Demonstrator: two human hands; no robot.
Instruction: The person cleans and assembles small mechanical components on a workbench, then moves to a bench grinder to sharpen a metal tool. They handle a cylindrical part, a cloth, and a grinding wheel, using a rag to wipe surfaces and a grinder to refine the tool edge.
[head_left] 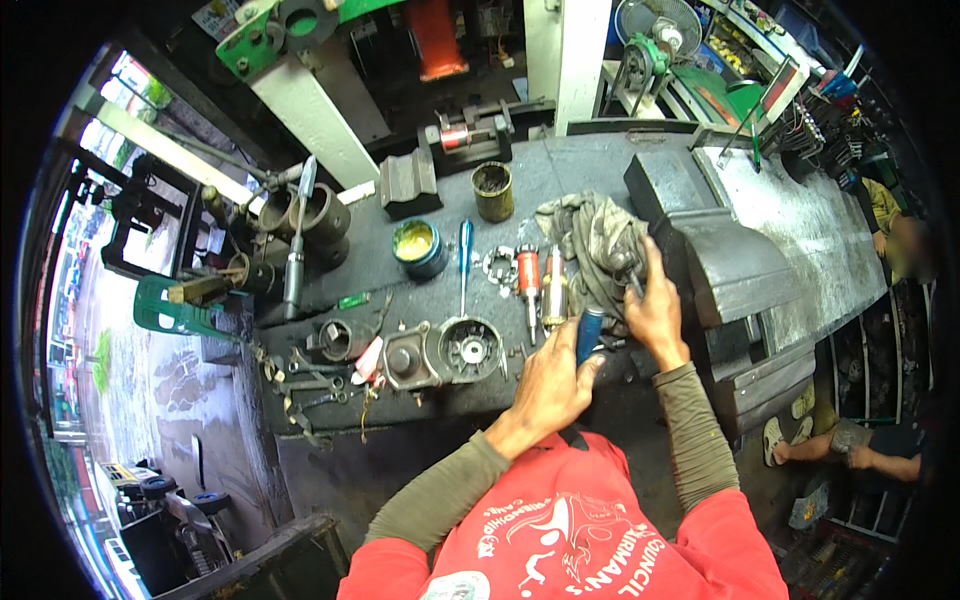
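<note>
Handle, blue, sits in the left grip.

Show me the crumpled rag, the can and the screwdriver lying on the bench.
Rag point(588, 240): head view, its folded middle.
Can point(494, 206): head view, its outer wall.
Screwdriver point(465, 258): head view, its blue handle.

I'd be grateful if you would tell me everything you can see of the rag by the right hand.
The rag is a crumpled, greyish-olive cloth with dark, grimy-looking patches. It lies bunched on the workbench, its folds running toward the person, left of a large dark metal block. The right hand is at its right side, holding a dark metal part over the folds; whether the hand presses on it is unclear.
</note>
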